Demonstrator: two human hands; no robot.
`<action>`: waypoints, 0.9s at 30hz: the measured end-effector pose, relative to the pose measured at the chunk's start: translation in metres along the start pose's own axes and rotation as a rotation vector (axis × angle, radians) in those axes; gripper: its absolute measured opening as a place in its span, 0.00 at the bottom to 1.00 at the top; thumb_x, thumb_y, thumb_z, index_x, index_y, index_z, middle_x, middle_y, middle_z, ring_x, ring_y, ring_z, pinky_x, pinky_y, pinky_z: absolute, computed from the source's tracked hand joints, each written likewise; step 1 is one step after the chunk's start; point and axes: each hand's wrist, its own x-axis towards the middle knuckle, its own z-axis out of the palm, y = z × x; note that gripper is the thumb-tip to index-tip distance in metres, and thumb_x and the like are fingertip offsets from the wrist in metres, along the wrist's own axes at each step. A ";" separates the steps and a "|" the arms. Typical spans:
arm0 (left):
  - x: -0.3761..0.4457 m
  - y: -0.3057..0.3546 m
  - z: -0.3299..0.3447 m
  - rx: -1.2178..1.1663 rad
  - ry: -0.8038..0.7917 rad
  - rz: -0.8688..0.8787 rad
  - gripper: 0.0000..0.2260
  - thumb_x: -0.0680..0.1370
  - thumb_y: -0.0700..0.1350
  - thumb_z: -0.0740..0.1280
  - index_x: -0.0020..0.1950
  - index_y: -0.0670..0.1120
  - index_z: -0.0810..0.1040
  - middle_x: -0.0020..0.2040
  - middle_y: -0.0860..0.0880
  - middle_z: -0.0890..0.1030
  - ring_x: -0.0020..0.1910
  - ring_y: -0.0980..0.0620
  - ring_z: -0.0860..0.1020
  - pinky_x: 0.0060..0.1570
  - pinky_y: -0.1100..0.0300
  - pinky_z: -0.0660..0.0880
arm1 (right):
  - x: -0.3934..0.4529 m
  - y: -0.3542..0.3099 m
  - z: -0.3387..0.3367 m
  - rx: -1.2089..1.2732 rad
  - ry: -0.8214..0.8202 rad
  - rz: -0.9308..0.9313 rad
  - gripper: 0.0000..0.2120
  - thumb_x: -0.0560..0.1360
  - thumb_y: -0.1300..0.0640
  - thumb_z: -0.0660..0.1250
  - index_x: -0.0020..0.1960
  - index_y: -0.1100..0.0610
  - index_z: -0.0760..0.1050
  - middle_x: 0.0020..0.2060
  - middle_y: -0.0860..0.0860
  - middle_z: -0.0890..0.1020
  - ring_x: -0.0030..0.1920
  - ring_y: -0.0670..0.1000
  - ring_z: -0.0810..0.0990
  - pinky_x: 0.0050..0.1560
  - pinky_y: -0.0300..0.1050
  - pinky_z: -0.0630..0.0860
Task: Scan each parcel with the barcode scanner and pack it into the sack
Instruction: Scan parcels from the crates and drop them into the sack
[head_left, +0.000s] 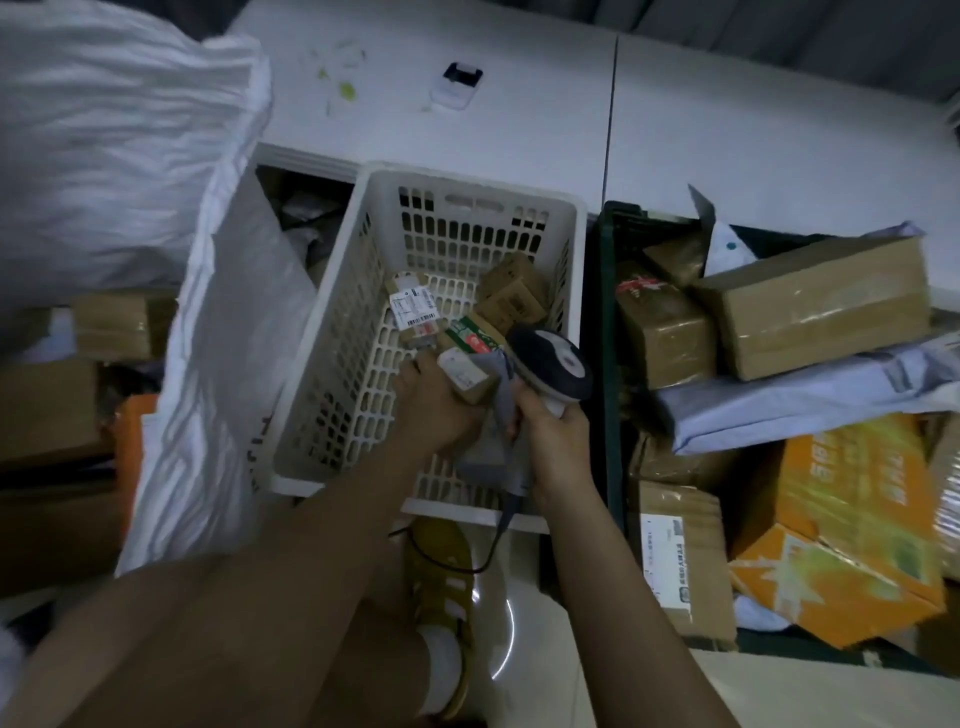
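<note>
- Head view: a small parcel (467, 375) is gripped by the left hand (435, 404) over the white basket (332, 332), just beside the scanner head.
- The barcode scanner (551, 364) is held by its handle in the right hand (556, 441), fingers curled round it.
- The white sack (208, 364) is seen standing open, left of the basket.

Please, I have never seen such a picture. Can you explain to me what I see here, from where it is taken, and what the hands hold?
There is no machine; a person wears a camera on the head, looking down at their own arms. The left hand grips a small parcel. The right hand holds the barcode scanner beside it. Both are over a white basket with more small boxes inside. The white sack stands to the left. A dark crate of bigger parcels is on the right.
</note>
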 end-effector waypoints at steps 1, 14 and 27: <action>-0.002 0.009 -0.019 -0.028 0.026 0.045 0.44 0.65 0.55 0.77 0.73 0.42 0.57 0.68 0.40 0.62 0.68 0.41 0.62 0.63 0.49 0.66 | -0.005 -0.006 0.003 0.025 0.007 -0.009 0.05 0.77 0.60 0.68 0.47 0.62 0.78 0.34 0.53 0.77 0.32 0.48 0.76 0.32 0.38 0.73; -0.153 0.042 -0.259 -0.513 0.373 0.487 0.36 0.65 0.47 0.78 0.64 0.55 0.58 0.67 0.49 0.65 0.67 0.52 0.69 0.64 0.48 0.73 | -0.088 -0.118 0.093 0.179 -0.196 -0.245 0.29 0.63 0.44 0.79 0.58 0.55 0.76 0.51 0.53 0.83 0.50 0.52 0.83 0.57 0.56 0.79; -0.258 -0.042 -0.315 -0.726 0.207 0.277 0.37 0.70 0.52 0.71 0.73 0.57 0.54 0.62 0.56 0.71 0.57 0.58 0.75 0.60 0.52 0.75 | -0.183 -0.085 0.164 0.224 -0.359 -0.242 0.30 0.65 0.57 0.80 0.62 0.58 0.71 0.55 0.54 0.82 0.52 0.51 0.82 0.53 0.48 0.79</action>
